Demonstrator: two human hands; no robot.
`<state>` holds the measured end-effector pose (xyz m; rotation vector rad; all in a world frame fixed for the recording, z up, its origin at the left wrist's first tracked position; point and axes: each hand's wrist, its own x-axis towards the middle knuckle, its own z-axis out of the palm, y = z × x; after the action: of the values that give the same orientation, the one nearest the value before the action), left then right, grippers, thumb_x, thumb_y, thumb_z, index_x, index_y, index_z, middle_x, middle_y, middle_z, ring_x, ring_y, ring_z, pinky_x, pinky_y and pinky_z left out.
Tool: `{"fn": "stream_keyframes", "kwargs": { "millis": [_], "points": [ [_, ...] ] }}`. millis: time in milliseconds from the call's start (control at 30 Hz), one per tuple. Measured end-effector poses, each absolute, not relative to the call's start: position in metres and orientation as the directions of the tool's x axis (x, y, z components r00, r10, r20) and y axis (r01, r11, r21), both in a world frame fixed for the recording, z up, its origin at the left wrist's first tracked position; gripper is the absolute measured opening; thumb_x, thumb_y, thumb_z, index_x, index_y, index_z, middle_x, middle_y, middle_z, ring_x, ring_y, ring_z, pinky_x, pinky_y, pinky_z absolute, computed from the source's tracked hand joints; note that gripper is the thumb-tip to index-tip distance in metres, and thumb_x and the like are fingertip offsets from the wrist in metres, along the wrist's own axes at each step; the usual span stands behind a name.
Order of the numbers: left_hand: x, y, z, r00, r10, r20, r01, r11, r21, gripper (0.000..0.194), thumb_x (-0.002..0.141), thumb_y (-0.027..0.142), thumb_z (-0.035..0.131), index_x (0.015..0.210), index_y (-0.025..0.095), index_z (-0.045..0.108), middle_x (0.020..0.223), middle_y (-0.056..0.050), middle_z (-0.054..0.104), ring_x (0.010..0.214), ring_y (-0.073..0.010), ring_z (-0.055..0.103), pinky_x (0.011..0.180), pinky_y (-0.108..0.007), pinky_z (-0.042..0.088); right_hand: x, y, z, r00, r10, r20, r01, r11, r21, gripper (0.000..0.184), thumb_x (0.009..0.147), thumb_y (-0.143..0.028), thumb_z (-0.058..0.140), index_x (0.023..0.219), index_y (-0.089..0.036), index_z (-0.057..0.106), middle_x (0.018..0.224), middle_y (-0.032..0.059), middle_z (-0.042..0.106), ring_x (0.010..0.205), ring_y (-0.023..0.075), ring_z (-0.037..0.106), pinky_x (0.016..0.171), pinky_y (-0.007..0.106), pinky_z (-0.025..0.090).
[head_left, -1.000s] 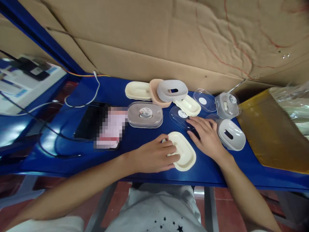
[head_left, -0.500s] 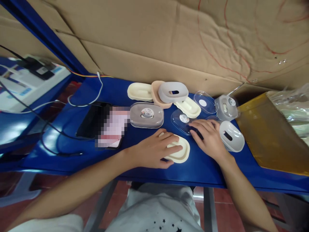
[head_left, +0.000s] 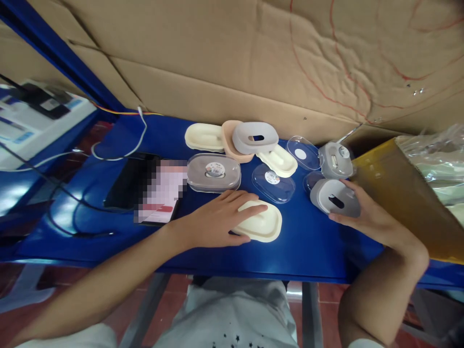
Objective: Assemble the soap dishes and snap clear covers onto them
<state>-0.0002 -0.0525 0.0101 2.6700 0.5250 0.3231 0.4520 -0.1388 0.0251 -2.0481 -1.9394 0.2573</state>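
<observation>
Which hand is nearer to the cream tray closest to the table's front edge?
Left. The left hand lies over the left end of the cream tray; the right hand is farther, to its right, holding a grey container.

From my remote post I class this as a workshop, probably a packing or assembly bench. Grounds noted: blue worktable [head_left: 304,256], cardboard sheeting [head_left: 188,67] behind, a carton [head_left: 416,208] beside plastic-wrapped goods [head_left: 437,159], stickered clear lid [head_left: 282,188], red tiled floor [head_left: 329,314].
</observation>
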Motion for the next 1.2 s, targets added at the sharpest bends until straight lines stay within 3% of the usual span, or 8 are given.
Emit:
{"fn": "stream_keyframes", "kwargs": {
  "millis": [100,200,333,433,567,700,900,1200],
  "points": [
    [0.004,-0.053,0.002,0.892,0.425,0.153,0.326,-0.84,0.433,0.081,0.099,0.041,0.081,0.168,0.026,0.041,0.168,-0.018,0.05,0.153,-0.0378,0.05,0.13,-0.057,0.038,0.429,-0.136,0.024,0.076,0.996,-0.034,0.958,-0.083,-0.275,0.103,0.087,-0.072,0.081,0.172,-0.038,0.034,0.168,0.0177,0.053,0.148,0.0526,0.056,0.114,0.077,0.05],
    [0.005,-0.053,0.001,0.883,0.457,0.111,0.35,-0.797,0.491,0.089,0.098,0.043,0.083,0.171,0.029,0.036,0.175,-0.019,0.041,0.162,-0.0399,0.041,0.132,-0.06,0.035,0.419,-0.137,0.022,-0.003,1.0,-0.022,0.956,-0.003,-0.293,0.103,0.093,-0.062,0.08,0.176,-0.035,0.027,0.177,0.0206,0.038,0.161,0.0487,0.042,0.125,0.065,0.044],
    [-0.008,-0.048,0.016,0.893,0.45,-0.001,0.339,-0.671,0.659,0.104,0.09,0.036,0.089,0.175,0.034,0.028,0.184,-0.017,0.025,0.168,-0.0405,0.03,0.13,-0.058,0.041,0.426,-0.138,0.025,-0.061,0.998,0.018,0.922,0.063,-0.381,0.106,0.087,-0.064,0.083,0.174,-0.035,0.029,0.17,0.0185,0.047,0.153,0.0477,0.052,0.121,0.07,0.049],
    [-0.017,-0.043,0.025,0.894,0.446,-0.036,0.329,-0.6,0.73,0.108,0.089,0.029,0.088,0.176,0.035,0.023,0.186,-0.016,0.016,0.17,-0.0388,0.025,0.129,-0.055,0.044,0.412,-0.132,0.035,-0.048,0.989,0.141,0.902,0.104,-0.418,0.1,0.086,-0.066,0.083,0.169,-0.035,0.037,0.161,0.0165,0.055,0.146,0.0465,0.058,0.12,0.072,0.049],
    [-0.019,-0.037,0.027,0.885,0.464,0.047,0.27,-0.592,0.759,0.102,0.094,0.034,0.086,0.176,0.034,0.024,0.184,-0.016,0.026,0.17,-0.0364,0.027,0.134,-0.056,0.038,0.349,-0.124,0.035,-0.269,0.914,0.303,0.819,0.382,-0.428,0.086,0.091,-0.057,0.081,0.165,-0.031,0.044,0.165,0.017,0.052,0.152,0.0445,0.052,0.123,0.065,0.047],
    [-0.014,-0.034,0.027,0.863,0.483,0.149,0.207,-0.606,0.768,0.119,0.085,0.049,0.096,0.176,0.032,0.022,0.179,-0.019,0.035,0.167,-0.039,0.035,0.132,-0.058,0.039,0.297,-0.121,0.016,-0.47,0.802,0.37,0.74,0.586,-0.33,0.086,0.092,-0.054,0.082,0.165,-0.032,0.042,0.167,0.0202,0.049,0.151,0.0456,0.054,0.115,0.062,0.054],
    [-0.014,-0.036,0.029,0.784,0.607,0.131,0.269,-0.522,0.809,0.123,0.085,0.052,0.095,0.177,0.037,0.015,0.177,-0.016,0.04,0.154,-0.0349,0.055,0.125,-0.052,0.049,0.311,-0.125,0.018,-0.388,0.807,0.446,0.775,0.548,-0.316,0.084,0.094,-0.048,0.08,0.167,-0.033,0.041,0.17,0.0198,0.046,0.152,0.047,0.053,0.116,0.064,0.052],
    [-0.013,-0.04,0.021,0.849,0.518,0.104,0.289,-0.621,0.729,0.135,0.085,0.056,0.094,0.18,0.035,0.0,0.184,-0.018,0.025,0.167,-0.0399,0.034,0.13,-0.054,0.041,0.297,-0.126,0.015,-0.516,0.788,0.336,0.735,0.609,-0.298,0.074,0.097,-0.053,0.077,0.163,-0.031,0.05,0.17,0.0166,0.051,0.149,0.0417,0.058,0.114,0.061,0.053]
  ]
}}
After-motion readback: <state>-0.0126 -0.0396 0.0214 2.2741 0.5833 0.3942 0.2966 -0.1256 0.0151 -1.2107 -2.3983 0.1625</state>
